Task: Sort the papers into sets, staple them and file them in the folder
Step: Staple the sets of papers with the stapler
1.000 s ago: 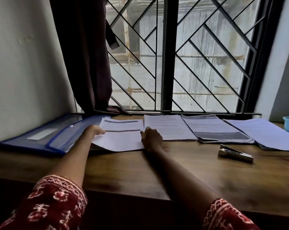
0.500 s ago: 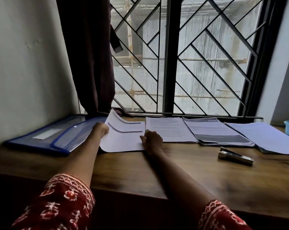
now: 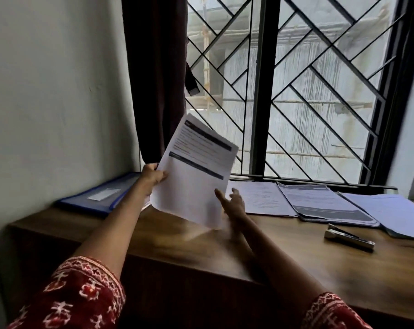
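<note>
My left hand (image 3: 152,175) grips the left edge of a white paper set (image 3: 194,172) with dark header bars, held tilted up above the wooden desk (image 3: 284,252). Beside the set's lower right edge, my right hand (image 3: 232,201) hovers with fingers spread and holds nothing. A blue folder (image 3: 99,195) lies flat at the far left by the wall. Three more paper piles lie in a row under the window: a white one (image 3: 263,198), one with dark bars (image 3: 324,203) and a pale one (image 3: 389,210). A metal stapler (image 3: 348,236) rests on the desk at the right.
A dark curtain (image 3: 153,79) hangs behind the lifted paper, and a barred window (image 3: 296,91) runs along the desk's back. The wall closes off the left side. The desk's front edge crosses below my forearms.
The paper set lay flat beside the folder; my left hand has lifted it off the desk and tilted it upright. My right hand has come off the sheet and opened.
</note>
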A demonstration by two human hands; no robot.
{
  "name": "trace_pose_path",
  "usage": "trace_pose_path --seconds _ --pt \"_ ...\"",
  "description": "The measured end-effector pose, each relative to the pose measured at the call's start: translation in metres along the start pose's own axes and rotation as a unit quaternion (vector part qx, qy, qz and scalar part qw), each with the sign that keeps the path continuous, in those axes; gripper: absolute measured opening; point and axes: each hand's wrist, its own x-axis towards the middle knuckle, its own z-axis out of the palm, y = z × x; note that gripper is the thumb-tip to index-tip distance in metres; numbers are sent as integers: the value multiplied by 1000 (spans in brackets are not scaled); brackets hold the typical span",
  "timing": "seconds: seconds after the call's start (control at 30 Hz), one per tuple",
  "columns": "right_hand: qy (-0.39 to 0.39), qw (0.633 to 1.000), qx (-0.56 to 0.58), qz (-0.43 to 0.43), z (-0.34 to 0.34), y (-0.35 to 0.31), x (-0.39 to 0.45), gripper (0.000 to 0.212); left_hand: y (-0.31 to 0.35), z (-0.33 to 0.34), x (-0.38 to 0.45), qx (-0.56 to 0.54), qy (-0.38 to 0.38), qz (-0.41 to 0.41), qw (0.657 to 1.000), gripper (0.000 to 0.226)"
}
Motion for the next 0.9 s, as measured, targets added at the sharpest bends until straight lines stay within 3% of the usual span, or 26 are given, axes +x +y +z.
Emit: trace_pose_path --seconds 0.1,0.2,0.33,0.4,0.6,0.7,0.9 --pt "-41 975 220 2 -16 -17 -9 40 12 -1 -17 -29 -58 23 998 36" --pt "14 953 298 -50 -42 -34 -11 47 23 5 -33 -8 -95 36 995 34" --pt "65 967 211 -129 -78 -54 -17 32 41 31 -41 40 -19 100 994 36" --pt "95 965 192 -151 -99 -61 -22 26 54 49 -43 9 7 133 991 34" --pt "132 969 100 -182 -144 -52 -24 32 72 99 -58 -20 81 138 987 37" --pt "138 969 61 -197 -159 -39 -24 44 64 117 -67 -11 93 139 986 37" --pt "145 966 67 -202 -160 -41 -20 36 67 132 -75 43 91 162 982 30"
